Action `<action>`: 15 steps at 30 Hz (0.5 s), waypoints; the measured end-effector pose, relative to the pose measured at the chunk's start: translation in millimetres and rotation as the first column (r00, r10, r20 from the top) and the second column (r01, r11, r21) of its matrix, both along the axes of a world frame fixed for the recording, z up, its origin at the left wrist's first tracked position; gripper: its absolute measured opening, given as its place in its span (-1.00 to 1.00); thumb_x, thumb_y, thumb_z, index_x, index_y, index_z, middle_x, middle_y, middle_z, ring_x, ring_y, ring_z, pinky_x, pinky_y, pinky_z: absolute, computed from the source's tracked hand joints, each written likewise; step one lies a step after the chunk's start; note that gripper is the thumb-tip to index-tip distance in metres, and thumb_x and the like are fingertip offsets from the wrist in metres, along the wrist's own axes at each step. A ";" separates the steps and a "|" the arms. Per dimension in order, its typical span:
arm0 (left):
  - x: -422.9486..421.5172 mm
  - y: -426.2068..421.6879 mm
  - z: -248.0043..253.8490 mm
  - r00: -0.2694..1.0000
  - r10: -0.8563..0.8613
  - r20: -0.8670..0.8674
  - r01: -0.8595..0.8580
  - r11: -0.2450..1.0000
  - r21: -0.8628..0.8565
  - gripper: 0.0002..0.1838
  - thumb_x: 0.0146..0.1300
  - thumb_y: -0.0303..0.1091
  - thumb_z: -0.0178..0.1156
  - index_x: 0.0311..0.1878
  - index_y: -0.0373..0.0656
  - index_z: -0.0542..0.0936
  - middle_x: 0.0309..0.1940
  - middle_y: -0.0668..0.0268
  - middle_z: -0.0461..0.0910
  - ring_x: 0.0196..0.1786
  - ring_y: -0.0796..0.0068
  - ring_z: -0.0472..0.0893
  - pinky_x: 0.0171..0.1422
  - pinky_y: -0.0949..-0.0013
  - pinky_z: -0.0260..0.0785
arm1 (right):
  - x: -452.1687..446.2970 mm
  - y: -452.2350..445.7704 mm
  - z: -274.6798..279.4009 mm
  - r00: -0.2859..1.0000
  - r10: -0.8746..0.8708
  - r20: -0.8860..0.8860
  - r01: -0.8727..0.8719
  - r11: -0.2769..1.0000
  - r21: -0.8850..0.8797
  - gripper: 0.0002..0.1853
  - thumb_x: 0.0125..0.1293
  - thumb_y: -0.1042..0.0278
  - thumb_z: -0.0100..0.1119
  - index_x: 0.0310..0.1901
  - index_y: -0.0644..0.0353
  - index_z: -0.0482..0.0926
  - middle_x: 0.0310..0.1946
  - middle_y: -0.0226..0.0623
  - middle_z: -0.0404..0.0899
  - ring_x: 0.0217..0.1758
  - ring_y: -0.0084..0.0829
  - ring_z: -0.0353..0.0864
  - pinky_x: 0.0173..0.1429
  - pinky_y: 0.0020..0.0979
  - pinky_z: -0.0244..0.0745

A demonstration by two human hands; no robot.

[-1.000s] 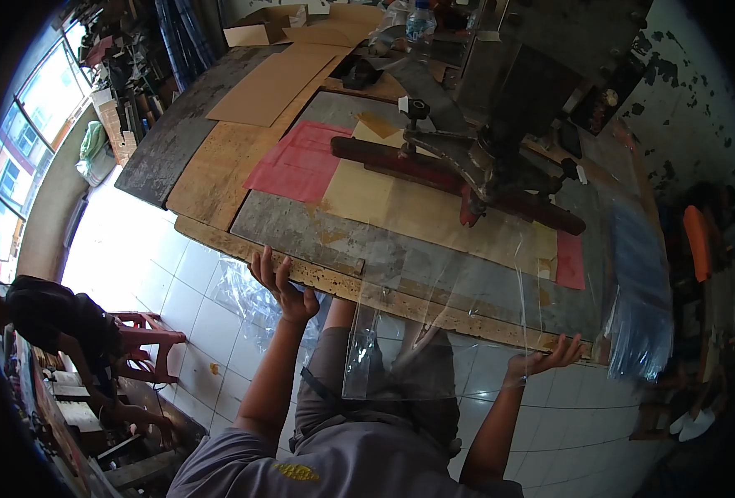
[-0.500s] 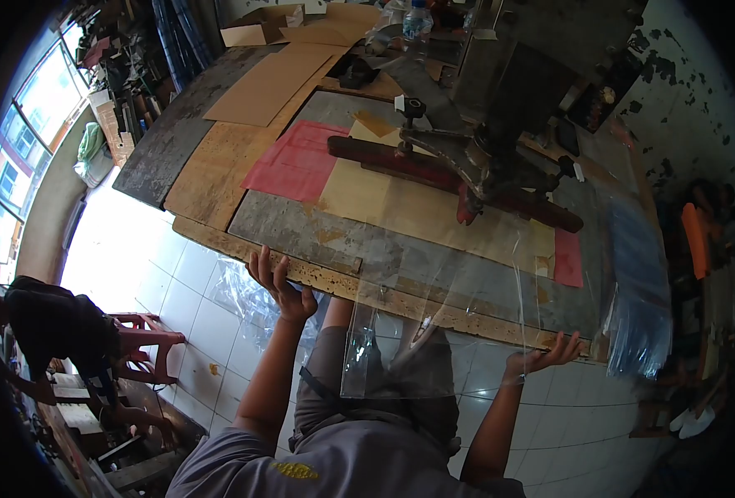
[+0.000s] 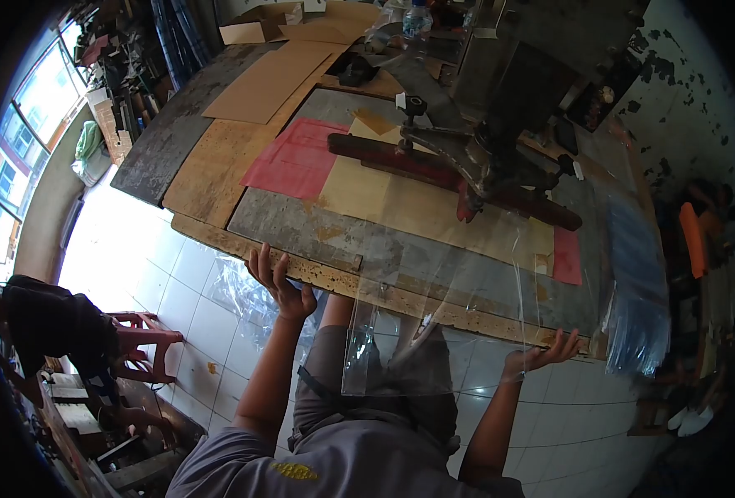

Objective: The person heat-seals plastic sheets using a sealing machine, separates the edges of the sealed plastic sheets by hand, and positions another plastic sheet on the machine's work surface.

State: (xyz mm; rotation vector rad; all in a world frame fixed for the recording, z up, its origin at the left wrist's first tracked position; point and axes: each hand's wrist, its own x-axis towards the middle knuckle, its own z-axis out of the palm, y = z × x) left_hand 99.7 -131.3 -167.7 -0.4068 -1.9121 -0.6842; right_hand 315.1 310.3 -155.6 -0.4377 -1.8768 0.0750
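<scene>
My left hand (image 3: 280, 285) rests at the wooden front edge (image 3: 326, 280) of the worktable, its fingers spread upward and nothing in them. Farther right, my right hand (image 3: 543, 352) lies palm up against the same edge with fingers stretched out. Between the two, a clear plastic sheet (image 3: 405, 365) lies over the grey metal plate (image 3: 288, 222) and hangs down in front of my legs. Its right edge passes close to my right wrist; whether they touch, I cannot tell. Above the plate, a press's red bar (image 3: 550, 212) spans a yellowish sheet (image 3: 384, 199) and a pink sheet (image 3: 288, 162).
Clear plastic sheets (image 3: 639, 324) are stacked over the table's right end. Flat cardboard (image 3: 268, 83) and a water bottle (image 3: 417, 21) occupy the back. To the left stands a red stool (image 3: 147, 340). Crumpled clear plastic (image 3: 239, 290) lies on the tiled floor.
Both hands keep nearly the same places and poses. Only a very slight shift of the whole view shows; the clear plastic sheet hangs as before.
</scene>
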 end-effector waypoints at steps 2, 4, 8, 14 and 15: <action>0.7 -0.1 0.8 1.000 -0.005 0.006 0.005 1.000 0.005 -0.37 0.50 0.20 -0.16 0.38 -0.09 0.36 0.52 -0.14 0.26 0.63 -0.28 0.09 0.66 -0.39 -0.18 | -1.2 -1.2 0.2 1.000 -0.003 -0.011 0.003 1.000 -0.002 -0.26 0.65 -0.26 -0.47 0.35 0.28 0.41 0.56 0.05 0.21 0.72 0.14 -0.10 0.69 0.32 -0.27; 2.2 -0.3 1.6 1.000 -0.001 0.015 0.001 1.000 0.004 -0.37 0.50 0.20 -0.15 0.38 -0.09 0.37 0.52 -0.13 0.26 0.63 -0.28 0.09 0.66 -0.39 -0.17 | -1.9 -3.3 2.4 1.000 -0.005 -0.015 0.005 1.000 0.000 -0.27 0.65 -0.25 -0.46 0.35 0.29 0.42 0.55 0.06 0.25 0.71 0.15 -0.06 0.69 0.31 -0.27; 5.0 -0.5 6.2 0.999 -0.008 0.036 0.008 1.000 -0.004 -0.36 0.50 0.20 -0.12 0.40 -0.09 0.37 0.52 -0.12 0.26 0.63 -0.30 0.09 0.65 -0.39 -0.16 | 0.7 -3.9 3.5 1.000 -0.011 0.005 0.011 1.000 0.001 -0.28 0.66 -0.21 -0.45 0.36 0.30 0.42 0.53 0.06 0.30 0.69 0.15 0.00 0.69 0.30 -0.26; 10.0 -1.7 11.6 0.999 0.003 0.053 -0.002 1.000 -0.022 -0.35 0.49 0.20 -0.11 0.39 -0.12 0.41 0.48 -0.10 0.32 0.59 -0.27 0.18 0.65 -0.35 -0.13 | 15.9 -11.2 20.3 0.993 0.038 0.109 -0.032 0.998 -0.058 -0.33 0.68 -0.14 -0.43 0.35 0.31 0.44 0.46 -0.02 0.40 0.62 0.06 0.15 0.65 0.20 -0.16; 10.9 -2.0 14.4 0.999 0.007 0.052 -0.005 1.000 -0.024 -0.35 0.49 0.20 -0.11 0.37 -0.12 0.43 0.46 -0.08 0.35 0.58 -0.25 0.21 0.65 -0.33 -0.12 | 19.5 -13.1 29.0 0.991 0.060 0.122 -0.050 0.996 -0.078 -0.34 0.69 -0.12 -0.43 0.33 0.31 0.46 0.43 -0.04 0.45 0.59 0.01 0.22 0.64 0.17 -0.12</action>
